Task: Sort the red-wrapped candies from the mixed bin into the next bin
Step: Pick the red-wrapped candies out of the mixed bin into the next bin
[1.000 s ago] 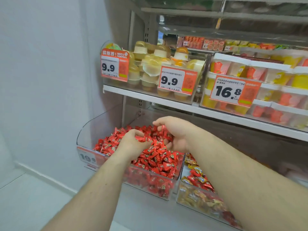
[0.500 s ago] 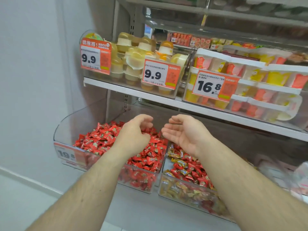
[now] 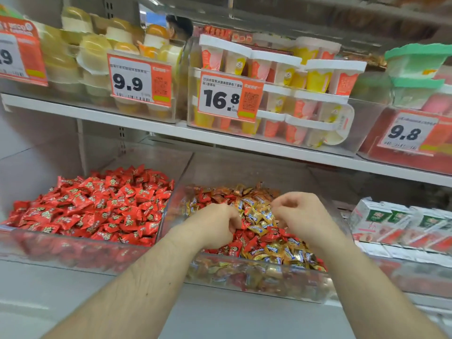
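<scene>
Both hands have moved from the red bin (image 3: 80,243) to the mixed bin (image 3: 256,277). Left hand (image 3: 215,225) pinches a red candy (image 3: 244,225); right hand (image 3: 299,212) curls, maybe empty. More picking starts.

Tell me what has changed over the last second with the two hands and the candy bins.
Both hands moved right, from over the clear bin of red-wrapped candies to the clear mixed bin of red and gold candies. The left hand now digs in with curled fingers at a red candy; the right hand, open palm-up half a second ago, is curled over the gold ones. Whether either grips one is unclear. Bins and shelf stock stayed put.
</scene>
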Demonstrator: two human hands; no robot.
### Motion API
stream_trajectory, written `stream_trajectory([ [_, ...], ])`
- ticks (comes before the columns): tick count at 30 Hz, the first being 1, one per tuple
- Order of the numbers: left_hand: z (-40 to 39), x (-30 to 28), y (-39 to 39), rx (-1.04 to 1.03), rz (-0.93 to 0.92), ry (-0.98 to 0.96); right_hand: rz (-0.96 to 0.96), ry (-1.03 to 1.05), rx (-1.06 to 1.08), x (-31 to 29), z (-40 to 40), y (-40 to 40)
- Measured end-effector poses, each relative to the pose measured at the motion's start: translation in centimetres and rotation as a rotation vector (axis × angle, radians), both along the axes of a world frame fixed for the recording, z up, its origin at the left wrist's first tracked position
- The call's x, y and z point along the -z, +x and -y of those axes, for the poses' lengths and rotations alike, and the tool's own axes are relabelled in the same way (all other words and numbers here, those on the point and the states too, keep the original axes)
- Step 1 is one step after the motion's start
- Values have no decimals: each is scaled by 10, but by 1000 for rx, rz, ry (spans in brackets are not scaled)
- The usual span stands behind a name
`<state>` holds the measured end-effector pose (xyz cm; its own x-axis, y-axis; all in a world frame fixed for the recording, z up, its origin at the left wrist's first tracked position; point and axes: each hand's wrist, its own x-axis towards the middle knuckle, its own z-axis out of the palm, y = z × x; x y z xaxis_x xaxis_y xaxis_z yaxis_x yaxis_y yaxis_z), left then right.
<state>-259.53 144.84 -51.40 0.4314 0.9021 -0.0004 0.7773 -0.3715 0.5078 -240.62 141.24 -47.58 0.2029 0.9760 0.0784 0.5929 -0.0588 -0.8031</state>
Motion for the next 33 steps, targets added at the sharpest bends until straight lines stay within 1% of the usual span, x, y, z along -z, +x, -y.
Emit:
stream_trajectory([
  [3, -8, 7, 15, 29, -166, -64, 382, -50, -25, 23, -6, 10],
  [5, -13, 13, 22, 44, -243, -126, 551, -49, -92, 35, -11, 11],
  [7, -17, 18, 25, 43, -267, -187, 627, -2, -137, 41, -14, 9],
  [10, -19, 18, 25, 38, -267, -198, 770, 7, -190, 44, -14, 7],
  [11, -19, 17, 25, 38, -257, -203, 786, 5, -204, 44, -13, 7],
  [12, -19, 17, 23, 33, -234, -212, 757, 9, -206, 42, -13, 8],
  [13, -19, 16, 21, 21, -199, -219, 675, 13, -189, 38, -13, 10],
  [14, -19, 14, 18, -1, -153, -215, 553, 17, -140, 30, -12, 13],
  [15, -20, 11, 15, -34, -103, -198, 381, 29, -76, 22, -11, 18],
  [17, -23, 3, 8, -130, 24, -160, -111, 59, 30, 6, -8, 27],
  [19, -26, -3, 5, -224, 135, -117, -584, 31, 68, -4, -5, 34],
  [21, -28, -4, 9, -261, 143, -76, -965, 3, 95, -5, -6, 35],
  [22, -29, -4, 13, -254, 112, -66, -1103, -23, 115, -4, -7, 35],
  [23, -29, -2, 18, -241, 63, -61, -1201, -50, 134, -2, -7, 35],
  [24, -30, -2, 24, -228, 2, -55, -1255, -67, 145, -1, -8, 36],
  [25, -30, -2, 30, -217, -61, -40, -1263, -81, 151, -2, -10, 36],
  [26, -30, -2, 35, -208, -121, -20, -1200, -79, 152, -3, -11, 36],
  [27, -30, -2, 41, -197, -169, -6, -1028, -57, 163, -2, -11, 36],
  [28, -30, 0, 46, -188, -213, -25, -737, -26, 184, 0, -12, 35],
  [30, -32, 4, 53, -168, -294, -118, -38, 7, 205, 8, -16, 35],
  [31, -33, 6, 55, -165, -350, -162, 237, -22, 165, 12, -16, 34],
  [32, -35, 8, 55, -169, -398, -200, 399, -67, 108, 17, -17, 33],
  [33, -37, 11, 54, -171, -421, -208, 492, -120, 47, 22, -17, 33],
])
